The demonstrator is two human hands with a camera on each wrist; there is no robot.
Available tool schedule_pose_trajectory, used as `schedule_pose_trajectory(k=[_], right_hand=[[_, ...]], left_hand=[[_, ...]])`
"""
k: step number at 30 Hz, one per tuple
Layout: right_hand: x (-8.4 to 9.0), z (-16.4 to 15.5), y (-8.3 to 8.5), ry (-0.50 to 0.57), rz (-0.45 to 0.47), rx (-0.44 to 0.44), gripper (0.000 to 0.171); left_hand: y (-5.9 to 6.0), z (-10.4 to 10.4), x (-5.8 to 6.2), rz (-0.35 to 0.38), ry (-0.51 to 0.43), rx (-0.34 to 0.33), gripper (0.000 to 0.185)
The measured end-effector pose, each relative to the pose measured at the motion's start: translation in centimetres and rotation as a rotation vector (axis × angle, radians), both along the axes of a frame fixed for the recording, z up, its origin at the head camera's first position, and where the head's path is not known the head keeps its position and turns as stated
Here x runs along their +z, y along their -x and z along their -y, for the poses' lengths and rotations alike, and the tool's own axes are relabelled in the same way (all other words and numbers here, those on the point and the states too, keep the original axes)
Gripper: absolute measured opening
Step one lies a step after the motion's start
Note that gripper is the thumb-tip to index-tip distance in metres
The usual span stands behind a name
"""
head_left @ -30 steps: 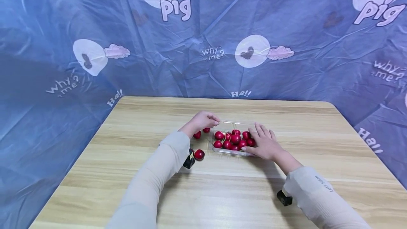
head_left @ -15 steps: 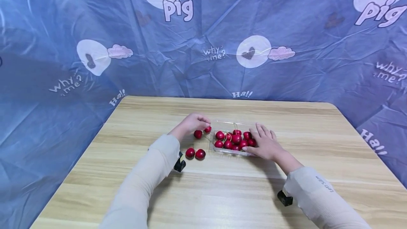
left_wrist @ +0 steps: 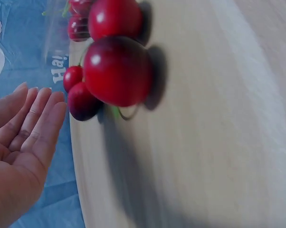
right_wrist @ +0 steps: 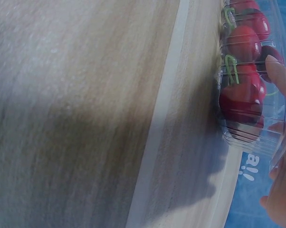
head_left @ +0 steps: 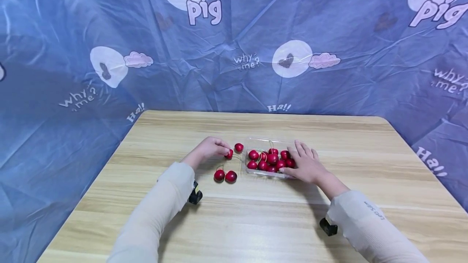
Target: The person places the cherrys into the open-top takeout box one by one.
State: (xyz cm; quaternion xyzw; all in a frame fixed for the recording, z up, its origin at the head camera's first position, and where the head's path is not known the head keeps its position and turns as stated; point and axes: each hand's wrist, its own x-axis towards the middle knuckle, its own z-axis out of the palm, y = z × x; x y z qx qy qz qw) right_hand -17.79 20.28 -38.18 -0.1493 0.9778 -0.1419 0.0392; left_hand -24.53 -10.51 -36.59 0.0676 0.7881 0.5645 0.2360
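My left hand [head_left: 210, 149] reaches to a red cherry [head_left: 229, 154] left of the clear plastic box, fingertips right at it in the head view. In the left wrist view, the left hand's fingers [left_wrist: 36, 126] are extended with nothing between them, beside several loose cherries, a dark red cherry [left_wrist: 117, 71] closest to the camera. My right hand [head_left: 305, 163] rests over the right end of the clear plastic box [head_left: 256, 173], fingers spread and fairly straight. Its thumb [right_wrist: 280, 76] overlaps the cherries in the right wrist view. Several red cherries [head_left: 272, 158], some with green stems, fill the box.
Another loose cherry [head_left: 239, 147] lies behind the one at the left hand. Two more cherries, one of them a dark cherry [head_left: 231, 176], sit side by side in front. All stand on a wooden table [head_left: 248, 222] backed by a blue printed cloth [head_left: 219, 80].
My left hand has moved left and slightly nearer, from the box's left end past one loose cherry to another, uncovering the cherries in front. The right hand has stayed on the box.
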Motion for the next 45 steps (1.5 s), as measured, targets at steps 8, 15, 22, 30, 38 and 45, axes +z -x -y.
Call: schedule_pose_trajectory(k=[8,15,22,30,38,45], right_hand=[[-0.1,-0.1,-0.1,0.006,0.005,-0.002,0.082],[0.0,-0.2,-0.4,0.011,0.006,-0.003,0.083],[-0.1,-0.3,-0.5,0.011,0.000,0.001,0.082],[-0.3,-0.3,-0.5,0.013,-0.006,0.006,0.082],[-0.5,-0.5,-0.4,0.006,-0.007,0.010,0.085],[-0.4,-0.5,-0.4,0.016,-0.033,0.019,0.083]], left_hand=[[-0.8,1.3,-0.9,0.058,-0.021,0.025,0.022],[-1.1,1.9,-1.5,0.076,0.050,0.047,0.021],[-1.7,2.1,-2.1,0.106,0.085,0.079,0.020],[-2.4,1.7,-2.3,0.125,0.084,0.134,0.018],[-2.7,1.3,-2.9,0.081,0.147,0.152,0.012],[-2.8,0.8,-3.2,0.043,0.192,0.188,0.011]])
